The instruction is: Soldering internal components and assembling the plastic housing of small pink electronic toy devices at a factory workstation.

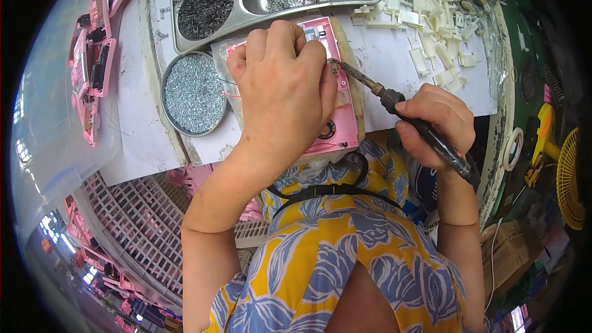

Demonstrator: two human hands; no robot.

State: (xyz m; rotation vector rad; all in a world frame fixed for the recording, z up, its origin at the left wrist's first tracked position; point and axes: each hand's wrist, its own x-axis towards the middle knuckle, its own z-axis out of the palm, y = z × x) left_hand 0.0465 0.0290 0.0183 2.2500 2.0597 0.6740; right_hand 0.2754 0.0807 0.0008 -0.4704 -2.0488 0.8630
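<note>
A pink plastic housing [349, 111] lies in front of me on a pale, worn board, with small parts mounted inside it. My left hand [280, 83] is bent over the housing, its fingers curled and their tips hidden, so what they pinch does not show. Thin red and green wires [230, 94] stick out beside its wrist. In my right hand [441, 123] is a soldering iron [390, 98], gripped by its black handle. The iron's tip reaches the inside of the housing right beside my left fingers.
A round dish of small screws [194, 92] stands left of the housing. Behind is a steel tray [242, 21] with dark springs. White plastic pieces [425, 43] are heaped at the back right. Pink housings [92, 68] line the left; a slatted basket [139, 225] sits below the table.
</note>
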